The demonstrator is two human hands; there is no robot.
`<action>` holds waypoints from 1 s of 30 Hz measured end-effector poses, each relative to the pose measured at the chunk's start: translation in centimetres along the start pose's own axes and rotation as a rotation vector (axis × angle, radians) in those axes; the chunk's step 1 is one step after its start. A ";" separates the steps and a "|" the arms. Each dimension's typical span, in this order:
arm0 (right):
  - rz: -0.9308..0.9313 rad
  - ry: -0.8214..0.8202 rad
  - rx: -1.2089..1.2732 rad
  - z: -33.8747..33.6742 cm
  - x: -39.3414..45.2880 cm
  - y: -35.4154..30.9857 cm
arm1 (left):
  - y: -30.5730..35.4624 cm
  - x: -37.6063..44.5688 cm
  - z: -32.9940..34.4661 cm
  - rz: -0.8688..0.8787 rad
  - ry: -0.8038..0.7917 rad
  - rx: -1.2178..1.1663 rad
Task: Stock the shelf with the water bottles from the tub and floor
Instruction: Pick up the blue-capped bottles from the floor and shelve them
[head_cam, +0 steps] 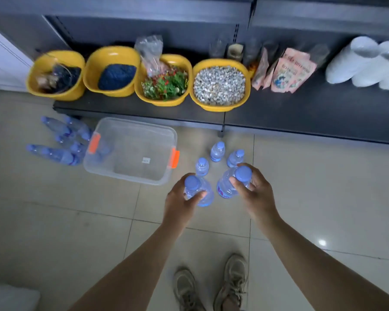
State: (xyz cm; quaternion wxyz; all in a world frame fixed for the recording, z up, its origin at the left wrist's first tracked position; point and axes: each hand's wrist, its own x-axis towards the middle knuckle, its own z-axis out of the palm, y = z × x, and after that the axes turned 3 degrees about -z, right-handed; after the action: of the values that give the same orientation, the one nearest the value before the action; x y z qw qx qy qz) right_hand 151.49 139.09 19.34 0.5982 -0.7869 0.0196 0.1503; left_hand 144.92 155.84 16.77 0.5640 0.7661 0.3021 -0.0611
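Note:
My left hand [180,202] grips an upright water bottle [206,194] with a blue cap. My right hand [255,194] grips a second bottle [226,187] just below its blue cap. Three more bottles stand upright on the floor tiles just beyond my hands: one [202,167], one [217,151] and one [235,158]. The clear plastic tub [130,131] with orange latches sits on the floor to the left and holds nothing. Several bottles [61,142] lie on their sides left of the tub. The dark shelf [301,108] runs along the far side.
Yellow bowls stand on the shelf: dark items [56,75], blue material [116,72], green and red pieces [164,83], pale pebbles [219,86]. Pink packets [288,72] and white rolls [366,63] sit to the right. My shoes [211,286] are on the tiles below.

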 end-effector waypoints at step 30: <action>-0.653 0.143 0.157 -12.6 -3.4 -73.1 | 68.8 -13.7 -29.9 0.711 0.098 0.051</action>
State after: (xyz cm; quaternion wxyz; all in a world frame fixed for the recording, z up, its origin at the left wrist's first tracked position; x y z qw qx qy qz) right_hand 166.32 147.38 91.61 0.6704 -0.7119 -0.1800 -0.1067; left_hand 163.02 164.92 90.33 0.5155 0.8391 0.0418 0.1685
